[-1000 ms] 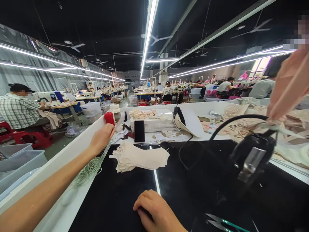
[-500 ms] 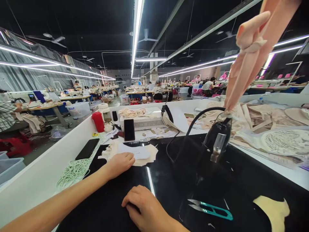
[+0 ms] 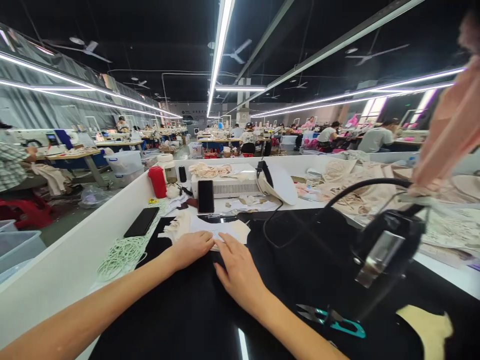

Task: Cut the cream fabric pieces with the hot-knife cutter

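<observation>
A fanned stack of cream fabric pieces (image 3: pixel 232 229) with a white slip on top lies on the black worktop (image 3: pixel 187 305). My left hand (image 3: pixel 191 247) rests at the stack's near edge with its fingers curled onto the fabric. Beside it my right hand (image 3: pixel 237 270) lies on the worktop, fingers stretched out toward the same edge and touching it. Both hands meet at the front of the stack.
A black hanging tool (image 3: pixel 386 245) on a cable dangles at the right, with peach fabric (image 3: pixel 450 135) above it. Teal thread snips (image 3: pixel 330 320) lie near my right forearm. A phone (image 3: pixel 141 222), coiled white cord (image 3: pixel 122 255), red cup (image 3: pixel 158 182) and white machine (image 3: pixel 228 186) stand beyond. Other workers sit far off.
My left hand came back from the red cup to the fabric stack. My right hand left the near worktop and reached forward, opening out beside the left.
</observation>
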A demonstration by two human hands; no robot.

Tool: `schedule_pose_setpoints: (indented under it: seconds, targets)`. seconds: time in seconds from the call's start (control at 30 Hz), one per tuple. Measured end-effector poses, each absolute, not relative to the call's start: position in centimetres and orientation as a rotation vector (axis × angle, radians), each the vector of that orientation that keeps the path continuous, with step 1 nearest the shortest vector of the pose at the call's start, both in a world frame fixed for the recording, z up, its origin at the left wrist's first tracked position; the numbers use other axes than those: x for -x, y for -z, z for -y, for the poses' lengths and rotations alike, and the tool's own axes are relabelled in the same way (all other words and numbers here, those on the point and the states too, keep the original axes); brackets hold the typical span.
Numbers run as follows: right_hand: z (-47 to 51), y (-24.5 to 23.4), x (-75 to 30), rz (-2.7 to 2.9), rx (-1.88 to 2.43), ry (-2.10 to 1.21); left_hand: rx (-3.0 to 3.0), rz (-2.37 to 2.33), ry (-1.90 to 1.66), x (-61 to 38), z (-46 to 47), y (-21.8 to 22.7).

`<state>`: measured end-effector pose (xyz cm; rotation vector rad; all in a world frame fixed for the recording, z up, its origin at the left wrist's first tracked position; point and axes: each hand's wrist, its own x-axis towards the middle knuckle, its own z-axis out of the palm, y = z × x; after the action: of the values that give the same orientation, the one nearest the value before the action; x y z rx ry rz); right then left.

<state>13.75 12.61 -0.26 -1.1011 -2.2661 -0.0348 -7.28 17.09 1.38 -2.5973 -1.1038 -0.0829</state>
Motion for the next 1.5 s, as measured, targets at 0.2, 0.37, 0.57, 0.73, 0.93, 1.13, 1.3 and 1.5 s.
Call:
schedule_pose_setpoints:
  seconds: [0.2,0.37,0.57,0.73,0.93,1.13,1.3,1.5]
  targets:
    - [-16.2,3.3,-12.2,2.261,1.106,0.144,2.636,1.202,0.076,6.8,-16.7,-1.8]
    - [-16.6,4.7,-12.3,2.260,1.097,0.168,2.719,1.314,0.098,8.4,-16.3,-4.8]
    - [-16.4,4.7,-12.0,2.246,1.125,0.157,2.526,1.751,0.022,15.0,-15.0,-9.1]
    - [-16.4,4.7,-11.7,2.229,1.131,0.137,2.391,2.046,-0.234,19.2,-12.6,-8.4]
    - [-16.5,4.8,-11.6,2.222,1.148,0.128,2.317,2.141,-0.317,19.7,-10.7,-5.8]
    - [-16.6,5.0,-11.6,2.227,1.153,0.125,2.265,2.153,-0.282,19.7,-10.6,-5.0]
    - [-16.7,5.0,-11.6,2.218,1.156,0.124,2.273,2.168,-0.225,20.1,-10.4,-4.7]
    - [-16.6,4.9,-11.7,2.236,1.171,0.112,2.263,2.283,-0.131,19.5,-10.4,-4.8]
